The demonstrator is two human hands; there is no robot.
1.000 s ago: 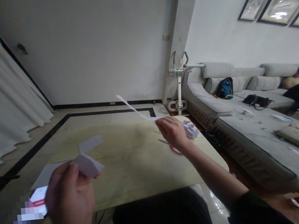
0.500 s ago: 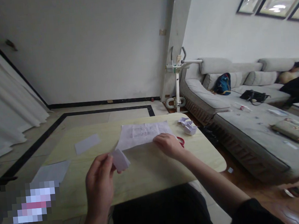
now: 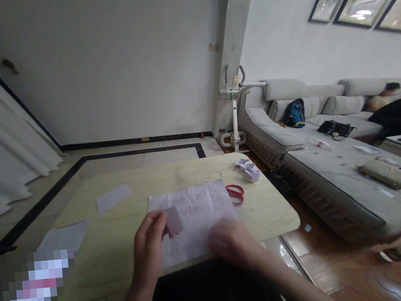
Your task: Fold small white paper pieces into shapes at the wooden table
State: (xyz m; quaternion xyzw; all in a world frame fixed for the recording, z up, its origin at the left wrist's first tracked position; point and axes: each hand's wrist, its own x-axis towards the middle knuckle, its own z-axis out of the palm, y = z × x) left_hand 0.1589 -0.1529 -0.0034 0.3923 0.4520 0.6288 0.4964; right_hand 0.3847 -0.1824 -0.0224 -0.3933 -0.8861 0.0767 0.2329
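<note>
My left hand pinches a small folded piece of paper between thumb and fingers, above the left part of a large sheet of paper. That printed sheet lies on the table close to my body, creased, with faint text. Over its near right corner is my right hand, smeared by motion, its fingers unclear. Red-handled scissors lie at the sheet's right edge; only the handles show. Farther right sit folded paper shapes.
The pale wooden table has rounded corners. On its left lie a white paper rectangle and more paper at the edge. Beyond the right side stands a grey sofa with bags and a person on it.
The large sheet has come toward my body along with my right hand, uncovering the scissor handles and small scraps behind it. My left hand has shifted right, still pinching the folded paper.
</note>
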